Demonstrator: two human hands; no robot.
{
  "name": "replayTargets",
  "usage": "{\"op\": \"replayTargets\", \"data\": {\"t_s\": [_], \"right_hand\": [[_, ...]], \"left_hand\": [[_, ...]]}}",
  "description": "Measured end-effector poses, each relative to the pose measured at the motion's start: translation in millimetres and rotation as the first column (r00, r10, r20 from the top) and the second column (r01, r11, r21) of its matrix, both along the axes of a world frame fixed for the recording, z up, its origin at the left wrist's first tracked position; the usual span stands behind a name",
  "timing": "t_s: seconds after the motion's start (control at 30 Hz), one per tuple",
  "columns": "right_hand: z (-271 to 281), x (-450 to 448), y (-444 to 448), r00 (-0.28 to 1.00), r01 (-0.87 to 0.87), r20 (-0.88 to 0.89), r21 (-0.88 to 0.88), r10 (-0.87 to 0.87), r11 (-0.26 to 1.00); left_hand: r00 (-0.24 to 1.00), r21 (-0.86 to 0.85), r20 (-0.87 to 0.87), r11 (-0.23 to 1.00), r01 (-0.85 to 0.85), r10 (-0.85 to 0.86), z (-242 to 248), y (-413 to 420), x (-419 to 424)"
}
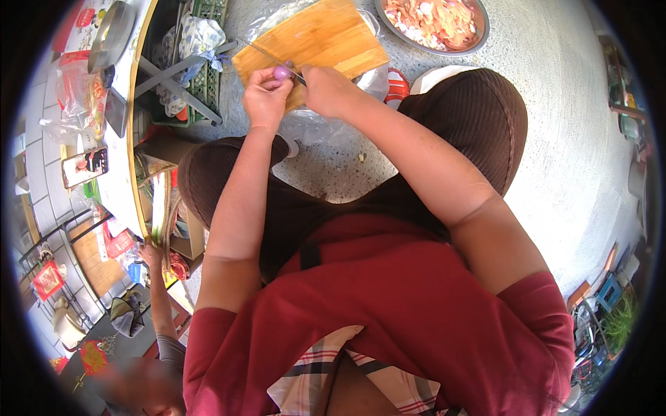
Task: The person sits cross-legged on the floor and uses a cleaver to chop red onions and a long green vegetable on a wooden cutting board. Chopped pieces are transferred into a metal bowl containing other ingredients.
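Note:
Between the fingertips of my left hand (266, 99) is a small purple shallot or onion (282, 72), held over the near left part of a wooden cutting board (322, 39). My right hand (328, 89) grips the dark handle of a knife (268, 54); its thin blade points up and left across the board, right beside the shallot or onion. Clear plastic (317, 129) lies under the board. A metal bowl (485, 26) behind the board to the right holds pale orange-pink pieces mixed with white ones.
A green plastic crate (218, 78) with bags stands left of the board. Farther left, a table (117, 177) carries a phone (85, 167) and a metal pan (111, 36). Another person's arm (160, 291) reaches towards this table at lower left. My knees flank the board's near side.

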State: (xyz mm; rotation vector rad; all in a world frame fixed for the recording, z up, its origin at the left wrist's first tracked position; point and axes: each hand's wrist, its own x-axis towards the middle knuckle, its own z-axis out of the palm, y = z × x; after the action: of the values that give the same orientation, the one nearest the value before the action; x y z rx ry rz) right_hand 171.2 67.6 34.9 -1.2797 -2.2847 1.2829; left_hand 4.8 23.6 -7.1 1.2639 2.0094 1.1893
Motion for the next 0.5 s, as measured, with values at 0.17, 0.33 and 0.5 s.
{"op": "replayTargets", "data": {"t_s": [0.17, 0.33, 0.5], "right_hand": [[-2.8, 2.5, 4.5, 0.999, 0.026, -0.037, -0.042, -0.027, 0.999], [6.5, 27.6, 1.1, 0.994, 0.018, -0.103, -0.035, -0.022, 0.999], [8.9, 39.6, -9.2, 0.989, -0.031, -0.143, 0.035, 0.036, 0.999]], "left_hand": [[0.985, -0.085, -0.170, 0.996, -0.006, -0.009, 13.1, 1.0, 8.2], [0.999, -0.085, -0.012, 0.996, 0.040, -0.041, 5.3, -4.8, -4.7], [0.992, -0.029, 0.125, 0.999, 0.032, -0.028, -3.9, -12.6, -4.7]]}}
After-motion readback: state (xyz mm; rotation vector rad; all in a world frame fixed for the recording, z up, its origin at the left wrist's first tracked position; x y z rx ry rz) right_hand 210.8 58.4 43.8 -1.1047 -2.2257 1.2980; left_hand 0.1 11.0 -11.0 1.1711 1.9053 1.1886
